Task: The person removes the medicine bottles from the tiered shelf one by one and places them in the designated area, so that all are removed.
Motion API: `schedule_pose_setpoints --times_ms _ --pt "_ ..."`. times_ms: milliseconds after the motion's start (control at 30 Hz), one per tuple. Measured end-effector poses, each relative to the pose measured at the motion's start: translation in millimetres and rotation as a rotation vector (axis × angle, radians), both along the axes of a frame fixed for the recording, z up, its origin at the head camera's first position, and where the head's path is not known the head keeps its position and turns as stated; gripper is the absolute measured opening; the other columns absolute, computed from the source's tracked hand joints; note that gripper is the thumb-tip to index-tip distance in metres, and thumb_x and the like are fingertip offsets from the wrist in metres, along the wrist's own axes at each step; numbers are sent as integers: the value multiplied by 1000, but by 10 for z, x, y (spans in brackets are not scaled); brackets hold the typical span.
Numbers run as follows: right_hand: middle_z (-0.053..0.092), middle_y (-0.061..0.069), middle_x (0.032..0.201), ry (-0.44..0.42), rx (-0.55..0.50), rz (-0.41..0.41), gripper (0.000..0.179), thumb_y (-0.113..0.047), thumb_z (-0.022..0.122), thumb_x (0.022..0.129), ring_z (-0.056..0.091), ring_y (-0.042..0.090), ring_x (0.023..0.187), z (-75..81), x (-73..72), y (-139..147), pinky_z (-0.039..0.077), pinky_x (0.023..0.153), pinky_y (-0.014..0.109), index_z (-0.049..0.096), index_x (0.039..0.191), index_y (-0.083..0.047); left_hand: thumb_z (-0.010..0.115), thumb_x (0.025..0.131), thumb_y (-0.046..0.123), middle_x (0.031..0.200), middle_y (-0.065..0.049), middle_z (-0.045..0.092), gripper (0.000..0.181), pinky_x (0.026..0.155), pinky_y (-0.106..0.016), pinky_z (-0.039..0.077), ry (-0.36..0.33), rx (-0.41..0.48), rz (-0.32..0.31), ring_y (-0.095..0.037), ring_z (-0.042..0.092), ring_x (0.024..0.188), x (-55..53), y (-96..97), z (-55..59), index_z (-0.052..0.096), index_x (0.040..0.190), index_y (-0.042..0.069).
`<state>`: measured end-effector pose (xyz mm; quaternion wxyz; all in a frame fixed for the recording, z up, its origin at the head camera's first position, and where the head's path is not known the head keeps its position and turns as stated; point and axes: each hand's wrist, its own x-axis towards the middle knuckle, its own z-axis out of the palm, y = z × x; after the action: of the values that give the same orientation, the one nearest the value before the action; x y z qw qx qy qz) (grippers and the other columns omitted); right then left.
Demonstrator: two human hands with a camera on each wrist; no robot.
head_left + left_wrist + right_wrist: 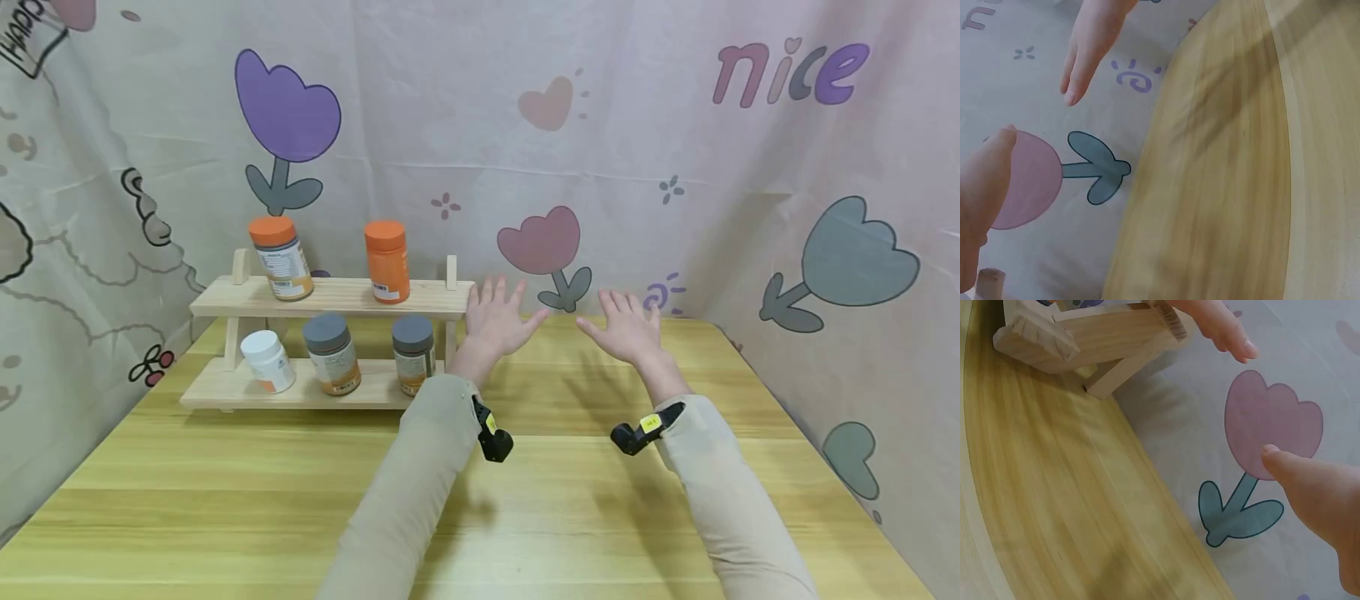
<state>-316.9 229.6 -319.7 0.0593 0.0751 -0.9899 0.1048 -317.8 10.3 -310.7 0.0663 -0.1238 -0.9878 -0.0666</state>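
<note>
At the far left corner of the counter (300, 500), a two-tier wooden shelf (337, 287), upright, long axis running left to right, roughly parallel with the counter's far edge. On the upper tier, toward the left end, an orange-lidded jar (281, 260) with a white label; toward the right end, an orange bottle (387, 262). On the lower tier, from left to right: a white bottle (267, 362), a larger grey-lidded jar (332, 354), and a second grey-lidded jar (413, 346). All upright, long axes vertical, lids up.

Just beside the shelf's right end, the left hand (498, 321), raised near the counter's far edge, fingers spread wide and pointing away, thumb out to the right; contact with the upper tier impossible to tell. Well apart from the shelf, near the far right corner, the right hand (626, 329), also spread wide, thumb toward the left hand. In the way from the head view, the left beige sleeve (408, 483), across the lower tier's right end and partly over the rightmost jar. At each cuff, a small black camera (492, 433). Behind the far edge, a pale curtain (435, 125) with printed flowers.
</note>
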Motion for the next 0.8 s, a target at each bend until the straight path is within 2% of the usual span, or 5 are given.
schedule_pose_setpoints --times_ms 233,400,500,633,800 --pt "19 20 151 53 -128 30 82 -62 33 91 10 41 137 66 31 -31 -4 104 64 19 147 -4 23 88 71 155 -11 10 81 112 -48 0 -23 26 -58 -30 3 141 117 -48 199 12 151 21" --pt "19 24 149 42 -373 86 80 -53 41 94 12 40 137 107 89 -121 7 109 56 17 146 2 35 87 68 152 -10 21 86 113 -45 7 88 90 -112 -26 14 140 260 -178 406 18 149 11" --pt "21 22 149 6 -542 113 79 -50 45 94 16 37 137 114 147 -225 16 109 52 15 147 1 46 86 63 149 -10 29 86 113 -42 11 190 189 -155 -24 21 138 420 -332 547 26 146 5" --pt "29 20 147 -36 -729 151 77 -45 51 93 24 31 136 113 243 -401 22 110 46 16 148 -4 63 82 51 142 -12 41 80 111 -40 21 335 405 -207 -26 33 133 683 -639 695 37 140 2" --pt "35 23 143 -85 -892 225 70 -30 55 94 32 34 131 123 397 -624 25 109 43 19 147 -2 78 75 32 135 -12 49 74 103 -39 36 458 685 -204 -27 44 125 962 -1121 754 46 135 2"
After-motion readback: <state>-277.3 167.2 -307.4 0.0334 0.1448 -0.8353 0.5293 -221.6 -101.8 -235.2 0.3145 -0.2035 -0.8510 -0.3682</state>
